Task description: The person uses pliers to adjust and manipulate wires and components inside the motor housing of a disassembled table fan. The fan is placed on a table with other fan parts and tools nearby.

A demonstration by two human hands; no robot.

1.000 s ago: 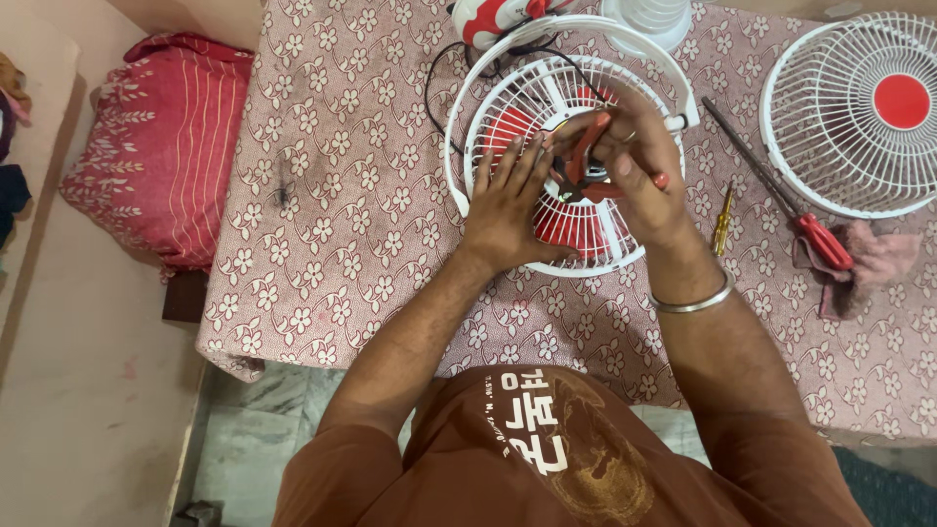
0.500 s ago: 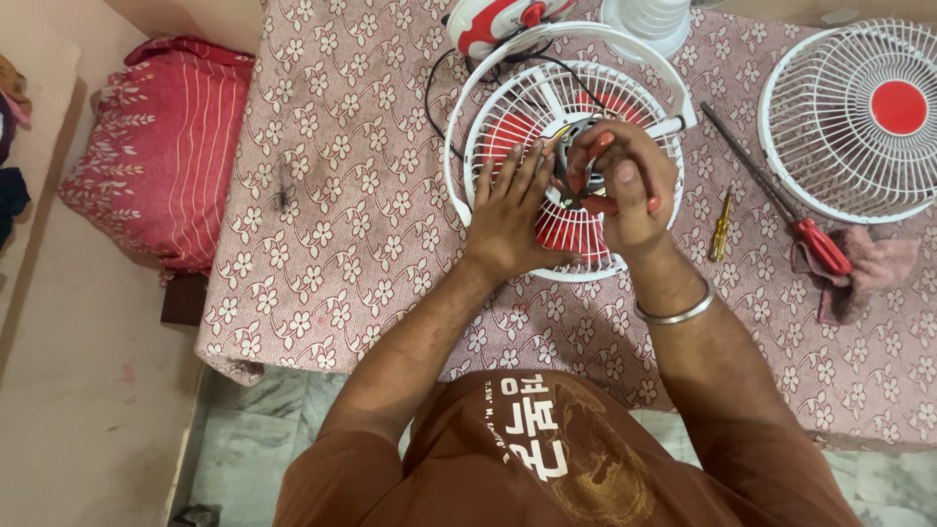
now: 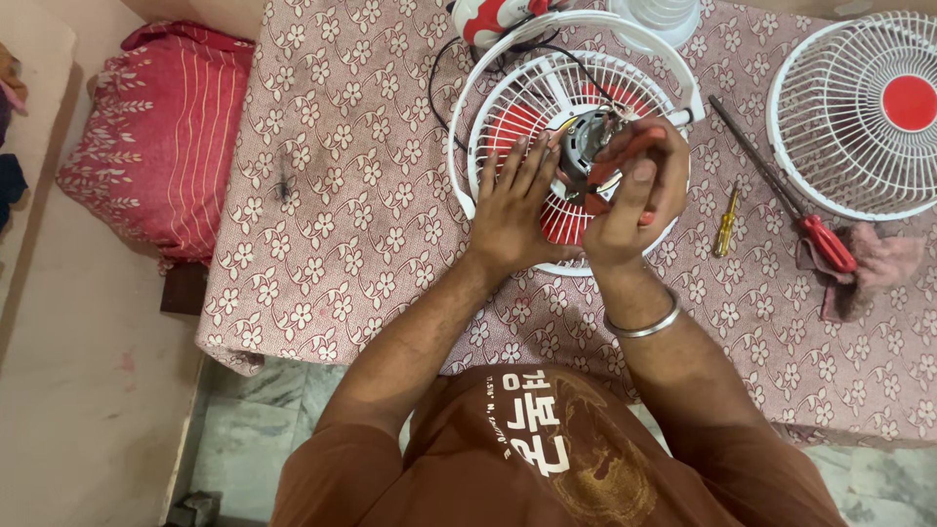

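Lying at the centre of the white fan guard (image 3: 508, 107), face-up on the tabletop (image 3: 332, 224): grey fan motor (image 3: 586, 146). Right hand (image 3: 639, 195) directly over it, fingers curled shut around red-handled pliers (image 3: 610, 171) (jaws hidden, pointing toward the motor). Left hand (image 3: 517, 205) just beside, to the motor's left, fingers spread flat on the grille. Further right, well apart: red-handled screwdriver (image 3: 781, 190), long axis diagonal; small yellow screwdriver (image 3: 724, 222); second guard (image 3: 849, 107).
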